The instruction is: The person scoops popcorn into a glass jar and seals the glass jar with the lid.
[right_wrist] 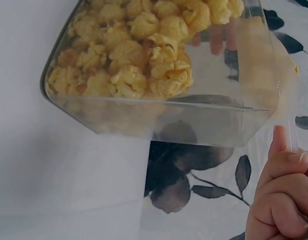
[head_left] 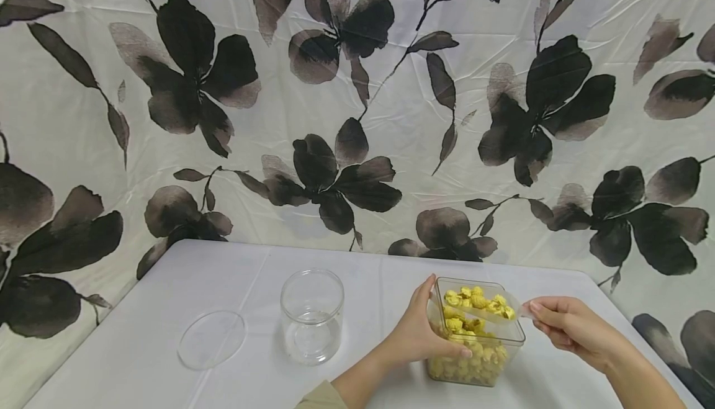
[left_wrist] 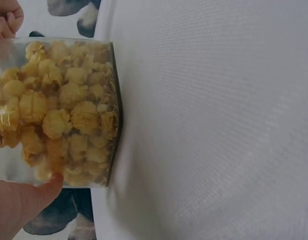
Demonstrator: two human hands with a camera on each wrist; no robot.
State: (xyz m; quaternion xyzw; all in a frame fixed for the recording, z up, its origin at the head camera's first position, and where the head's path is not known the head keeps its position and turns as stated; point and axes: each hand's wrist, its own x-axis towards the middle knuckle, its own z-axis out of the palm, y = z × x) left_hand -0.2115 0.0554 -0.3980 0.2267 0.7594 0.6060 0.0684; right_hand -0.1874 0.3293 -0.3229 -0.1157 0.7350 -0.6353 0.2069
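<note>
A clear square container (head_left: 515, 338) of yellow popcorn (left_wrist: 56, 107) stands on the right part of the table. My left hand (head_left: 413, 334) grips it from the left; in the left wrist view the thumb (left_wrist: 36, 197) lies along its wall. My right hand (head_left: 578, 331) pinches the handle of a translucent scoop (right_wrist: 261, 65), just right of the container. The scoop's bowl is inside the container's mouth, near the rim, with several popcorn pieces (head_left: 497, 305) in it. In the right wrist view the container's walls partly cover the scoop.
Left of the container stands a clear round jar (head_left: 313, 341) with no lid on it. A clear round lid (head_left: 212, 341) lies flat farther left. The white table (head_left: 268, 272) ends at the back against a floral cloth (head_left: 436, 117).
</note>
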